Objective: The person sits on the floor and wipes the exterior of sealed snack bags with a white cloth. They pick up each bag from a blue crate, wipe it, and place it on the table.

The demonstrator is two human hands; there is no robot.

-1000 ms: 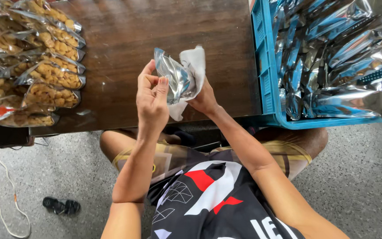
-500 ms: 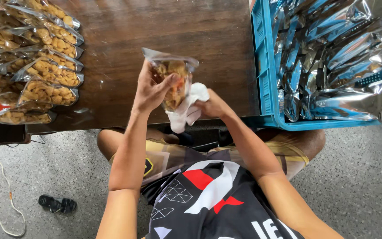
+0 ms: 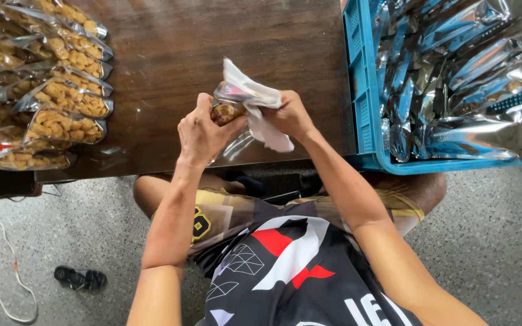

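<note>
While the left hand (image 3: 203, 133) closes its grip on a clear plastic pouch of golden snacks (image 3: 228, 111) at frame centre, over the dark wooden surface (image 3: 212, 42), the right hand (image 3: 288, 115) clutches a white cloth (image 3: 258, 111) against it.

The person wears a black sleeveless shirt with large white and red shapes and thin white line patterns on the front. The shorts are brown and tan with yellow stripes and a dark patch. Both arms are bare to the shoulder, and the left hand (image 3: 203, 134) and right hand (image 3: 290, 115) wear no gloves.
</note>
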